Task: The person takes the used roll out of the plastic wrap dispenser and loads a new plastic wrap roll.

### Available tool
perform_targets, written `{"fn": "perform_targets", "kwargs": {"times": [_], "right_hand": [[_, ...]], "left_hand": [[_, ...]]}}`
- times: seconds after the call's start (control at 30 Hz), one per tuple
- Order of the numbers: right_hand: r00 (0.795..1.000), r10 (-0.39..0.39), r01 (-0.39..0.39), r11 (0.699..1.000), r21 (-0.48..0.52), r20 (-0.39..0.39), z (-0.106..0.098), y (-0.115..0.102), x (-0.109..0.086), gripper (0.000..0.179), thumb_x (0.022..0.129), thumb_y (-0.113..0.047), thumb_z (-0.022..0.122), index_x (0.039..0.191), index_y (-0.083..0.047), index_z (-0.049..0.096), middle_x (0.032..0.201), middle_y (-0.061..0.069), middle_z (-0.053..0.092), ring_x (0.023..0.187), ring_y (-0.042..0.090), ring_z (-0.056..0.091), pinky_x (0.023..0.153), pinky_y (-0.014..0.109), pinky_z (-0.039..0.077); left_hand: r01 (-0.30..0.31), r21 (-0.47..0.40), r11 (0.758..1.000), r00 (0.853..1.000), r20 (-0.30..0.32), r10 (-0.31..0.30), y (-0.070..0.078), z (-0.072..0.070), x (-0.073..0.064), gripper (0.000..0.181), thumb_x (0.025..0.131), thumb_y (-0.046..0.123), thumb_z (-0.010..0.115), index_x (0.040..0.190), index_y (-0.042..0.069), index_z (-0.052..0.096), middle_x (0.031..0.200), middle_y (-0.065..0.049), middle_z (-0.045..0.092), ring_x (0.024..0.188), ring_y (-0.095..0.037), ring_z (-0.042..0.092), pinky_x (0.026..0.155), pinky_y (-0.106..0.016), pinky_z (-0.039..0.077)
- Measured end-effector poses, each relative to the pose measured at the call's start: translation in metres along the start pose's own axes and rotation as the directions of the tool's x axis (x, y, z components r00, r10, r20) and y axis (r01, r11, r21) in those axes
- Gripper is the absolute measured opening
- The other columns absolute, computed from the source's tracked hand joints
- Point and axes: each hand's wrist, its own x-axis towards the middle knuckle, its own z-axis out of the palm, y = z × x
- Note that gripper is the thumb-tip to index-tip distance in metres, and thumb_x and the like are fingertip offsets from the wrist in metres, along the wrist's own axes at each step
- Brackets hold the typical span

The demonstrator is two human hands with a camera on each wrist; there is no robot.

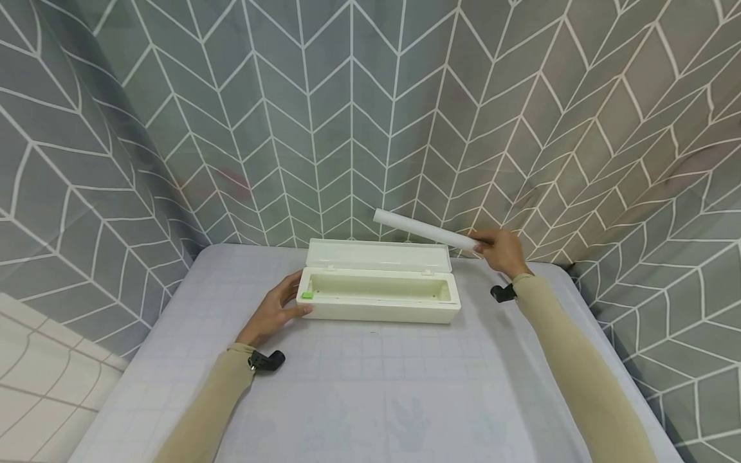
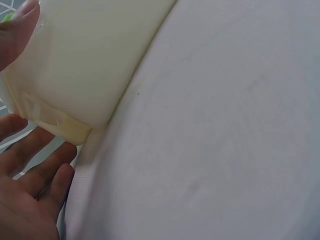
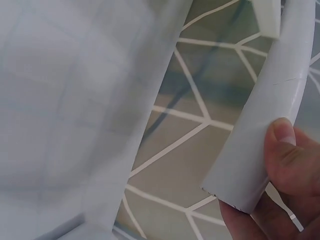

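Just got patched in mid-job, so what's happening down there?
A person has both hands busy at a table. The left hand grips the left end of a long white box, thumb at the front. The box's lid stands open at the back. The right hand holds a white tube near one end, its other end pointing left behind the lid. At this moment the tube is outside the box.
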Motion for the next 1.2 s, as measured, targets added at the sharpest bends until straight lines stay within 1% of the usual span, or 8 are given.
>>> {"fn": "perform_targets", "kwargs": {"times": [0.2,0.43,0.57,0.77,0.87,1.03,1.13,1.2], "right_hand": [[1.0,0.008,-0.008,1.0,0.002,0.025,0.003,0.007,-0.001,0.031,0.095,-0.005,0.076,0.126,-0.003,0.077,0.121,0.026,0.074,0.114,0.051,0.069,0.096,0.064,0.053],[0.998,0.0,-0.001,1.0,0.009,0.064,0.015,0.015,-0.004,0.029,0.096,-0.006,0.075,0.124,-0.003,0.078,0.122,0.026,0.074,0.116,0.049,0.07,0.099,0.063,0.054],[0.996,-0.047,0.049,0.998,-0.026,0.074,0.022,0.015,-0.005,0.027,0.094,-0.006,0.076,0.121,-0.005,0.08,0.118,0.024,0.076,0.115,0.048,0.071,0.098,0.064,0.054],[0.988,-0.113,0.12,0.991,-0.061,0.102,0.032,0.01,-0.006,0.028,0.089,-0.004,0.077,0.116,-0.008,0.082,0.112,0.02,0.079,0.11,0.047,0.073,0.09,0.06,0.056],[0.987,-0.098,0.105,0.993,-0.053,0.126,0.037,0.008,-0.01,0.028,0.089,-0.004,0.077,0.116,-0.008,0.082,0.115,0.02,0.078,0.111,0.047,0.072,0.091,0.06,0.056],[0.985,-0.07,0.077,0.996,-0.037,0.158,0.044,0.006,-0.015,0.028,0.09,-0.005,0.078,0.117,-0.008,0.081,0.121,0.018,0.077,0.117,0.047,0.069,0.099,0.063,0.054],[0.983,-0.074,0.082,0.996,-0.042,0.17,0.045,0.006,-0.017,0.027,0.09,-0.006,0.079,0.117,-0.007,0.081,0.12,0.018,0.077,0.118,0.048,0.069,0.101,0.064,0.052],[0.981,-0.079,0.089,0.995,-0.045,0.175,0.046,0.007,-0.019,0.027,0.09,-0.005,0.079,0.117,-0.007,0.081,0.119,0.019,0.077,0.116,0.048,0.07,0.1,0.064,0.052]], "left_hand": [[0.008,0.009,1.0,1.0,0.006,-0.008,0.0,-0.002,-0.001,0.088,0.091,0.013,0.084,0.164,0.009,0.035,0.168,-0.021,0.038,0.154,-0.046,0.039,0.128,-0.059,0.032],[0.006,0.02,1.0,1.0,0.012,-0.006,0.0,-0.003,-0.002,0.088,0.091,0.012,0.084,0.164,0.007,0.035,0.169,-0.022,0.036,0.155,-0.047,0.037,0.128,-0.059,0.031],[-0.006,0.018,1.0,1.0,0.015,0.006,-0.001,-0.004,-0.003,0.087,0.091,0.011,0.084,0.163,0.007,0.036,0.169,-0.022,0.036,0.155,-0.046,0.037,0.129,-0.058,0.031],[-0.019,0.001,1.0,1.0,0.021,0.019,-0.002,-0.006,-0.004,0.088,0.09,0.009,0.085,0.163,0.007,0.036,0.169,-0.021,0.036,0.154,-0.046,0.038,0.128,-0.056,0.031],[-0.021,-0.007,1.0,0.999,0.024,0.021,-0.003,-0.007,-0.005,0.087,0.09,0.008,0.085,0.163,0.007,0.037,0.168,-0.021,0.037,0.154,-0.046,0.038,0.128,-0.056,0.031],[-0.018,-0.015,1.0,0.999,0.026,0.018,-0.003,-0.009,-0.007,0.087,0.09,0.009,0.085,0.163,0.009,0.038,0.168,-0.02,0.038,0.154,-0.045,0.038,0.128,-0.055,0.03],[-0.015,-0.013,1.0,1.0,0.023,0.015,-0.003,-0.009,-0.009,0.087,0.09,0.01,0.085,0.163,0.009,0.038,0.168,-0.02,0.039,0.154,-0.044,0.038,0.128,-0.054,0.031],[-0.006,-0.01,1.0,1.0,0.022,0.006,-0.003,-0.01,-0.009,0.087,0.09,0.011,0.085,0.163,0.01,0.038,0.167,-0.019,0.039,0.155,-0.043,0.038,0.128,-0.05,0.032]]}}
